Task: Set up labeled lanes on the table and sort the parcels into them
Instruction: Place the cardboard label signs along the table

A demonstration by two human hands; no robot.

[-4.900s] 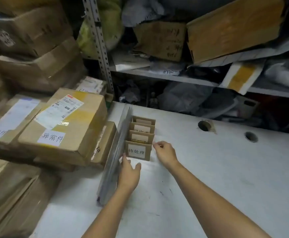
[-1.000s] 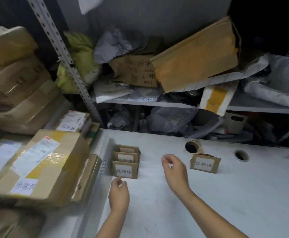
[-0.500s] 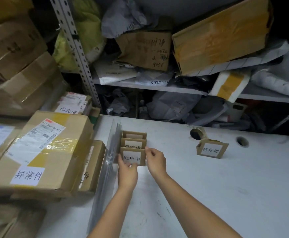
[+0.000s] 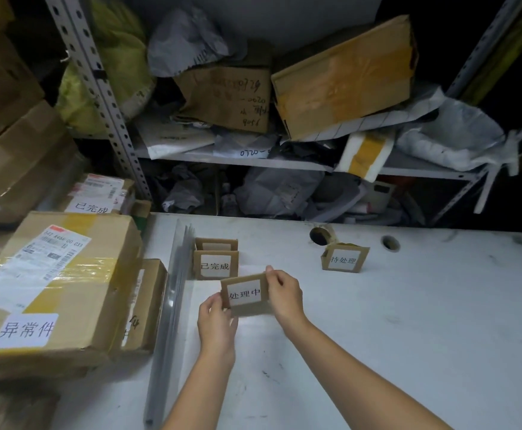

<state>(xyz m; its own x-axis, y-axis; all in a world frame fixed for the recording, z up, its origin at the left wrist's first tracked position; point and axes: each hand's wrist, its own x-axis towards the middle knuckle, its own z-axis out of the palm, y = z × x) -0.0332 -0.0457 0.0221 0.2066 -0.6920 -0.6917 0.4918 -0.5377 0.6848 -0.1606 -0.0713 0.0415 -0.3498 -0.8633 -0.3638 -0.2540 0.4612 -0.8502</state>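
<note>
A small cardboard lane sign reading 处理中 (image 4: 245, 293) is lifted a little above the white table (image 4: 408, 336). My left hand (image 4: 216, 321) pinches its left edge and my right hand (image 4: 284, 294) pinches its right edge. Behind it two more cardboard signs stand in a row, the front one reading 已完成 (image 4: 215, 265) and the rear one (image 4: 216, 244) mostly hidden. A fourth sign reading 待处理 (image 4: 344, 259) stands alone further right. Taped parcels are stacked at the left, the biggest parcel (image 4: 58, 283) labelled 异常件.
Thin clear sheets (image 4: 173, 293) lean on edge between the parcel stack and the signs. Two round holes (image 4: 318, 235) pierce the table near its far edge. Behind the table a metal shelf (image 4: 253, 159) is crammed with boxes and mailer bags.
Both hands have taken the front sign reading 处理中 out of the row and pulled it toward me and to the right. The sign reading 已完成 now fronts the row.
</note>
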